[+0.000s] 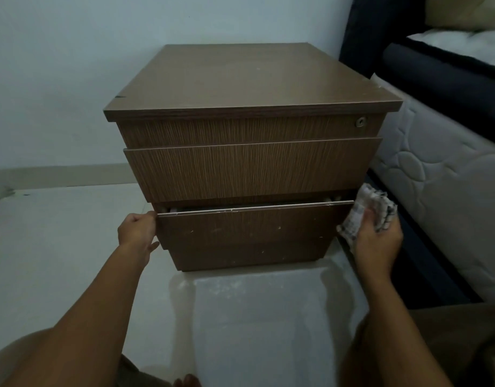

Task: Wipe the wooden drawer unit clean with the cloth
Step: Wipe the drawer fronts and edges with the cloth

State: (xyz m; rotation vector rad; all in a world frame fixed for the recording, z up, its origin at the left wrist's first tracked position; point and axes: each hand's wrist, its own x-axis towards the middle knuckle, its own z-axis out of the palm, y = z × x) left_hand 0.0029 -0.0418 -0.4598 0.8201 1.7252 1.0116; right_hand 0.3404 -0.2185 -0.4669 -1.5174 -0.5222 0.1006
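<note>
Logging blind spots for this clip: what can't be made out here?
Head view only.
- Bottom drawer contents: only a slit shows under the middle drawer.
- Left hand: fingertips hidden behind the drawer's edge.
- Cloth: bunched in the right hand, pattern blurred.
- Lock: too small.

No word, label, brand, number or sign can be read anywhere: the wooden drawer unit (249, 169) shows only grain and a round lock (360, 122) at 1 o'clock, the cloth (366, 202) only checks.

Brown drawer unit (249, 88), checked cloth (363, 213)
</note>
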